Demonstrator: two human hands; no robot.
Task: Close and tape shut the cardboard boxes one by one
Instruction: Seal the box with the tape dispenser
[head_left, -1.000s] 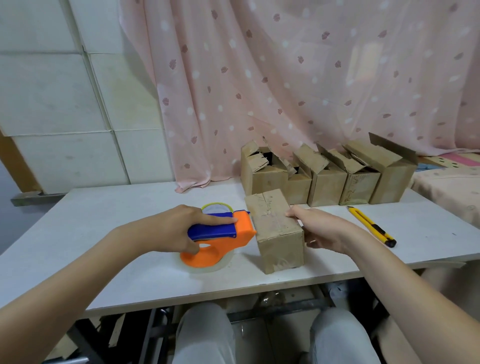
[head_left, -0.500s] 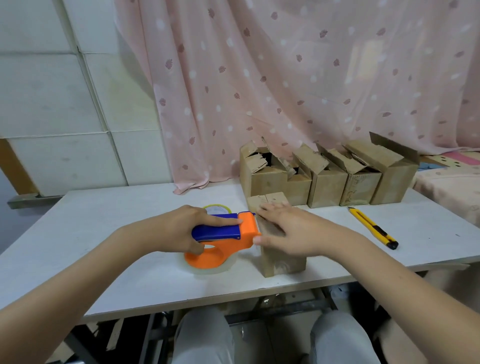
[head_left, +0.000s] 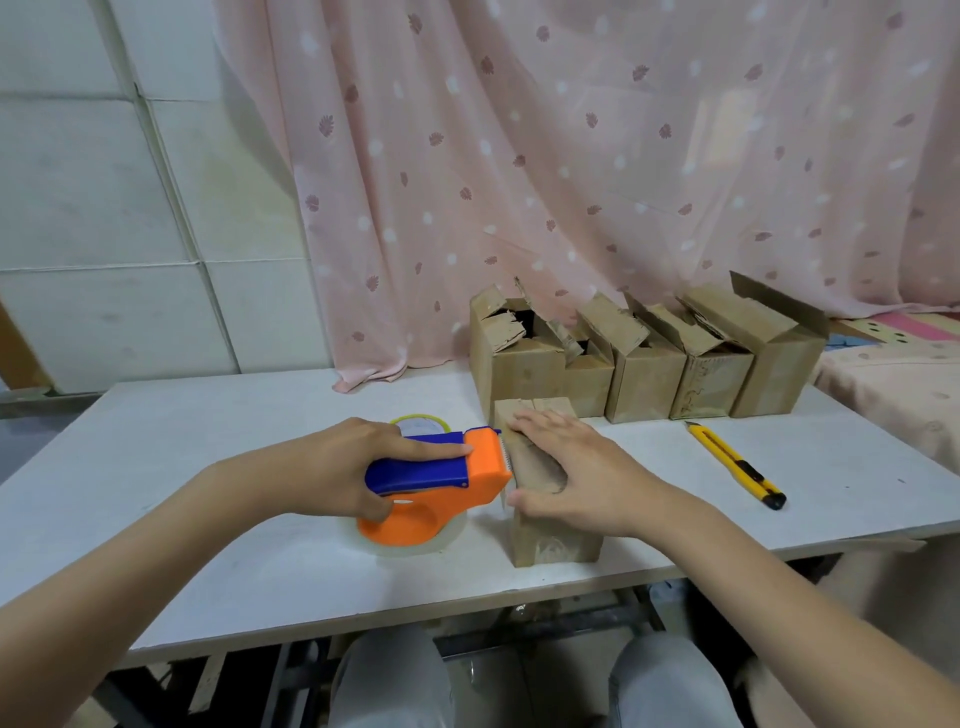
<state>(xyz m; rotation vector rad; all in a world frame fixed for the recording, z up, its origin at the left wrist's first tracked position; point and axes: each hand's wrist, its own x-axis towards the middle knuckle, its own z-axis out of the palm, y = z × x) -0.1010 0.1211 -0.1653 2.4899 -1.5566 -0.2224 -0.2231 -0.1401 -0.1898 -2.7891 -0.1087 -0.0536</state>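
Observation:
A small closed cardboard box (head_left: 550, 545) stands near the table's front edge. My right hand (head_left: 566, 467) lies flat on its top, fingers straight, thumb against the left side. My left hand (head_left: 343, 467) grips the blue handle of an orange tape dispenser (head_left: 441, 488), whose toothed blade end touches the box's upper left edge. The clear tape roll sits under the dispenser on the table. Several open boxes (head_left: 644, 364) with raised flaps stand in a row behind.
A yellow utility knife (head_left: 735, 462) lies to the right of the box on the white table (head_left: 182, 457). A pink curtain (head_left: 571, 156) hangs behind the boxes. A cloth-covered surface (head_left: 898, 379) adjoins the table's right end. My knees show below the front edge.
My right hand moved from the box's right side onto its top and now presses flat there. The dispenser in my left hand stays against the box's left edge.

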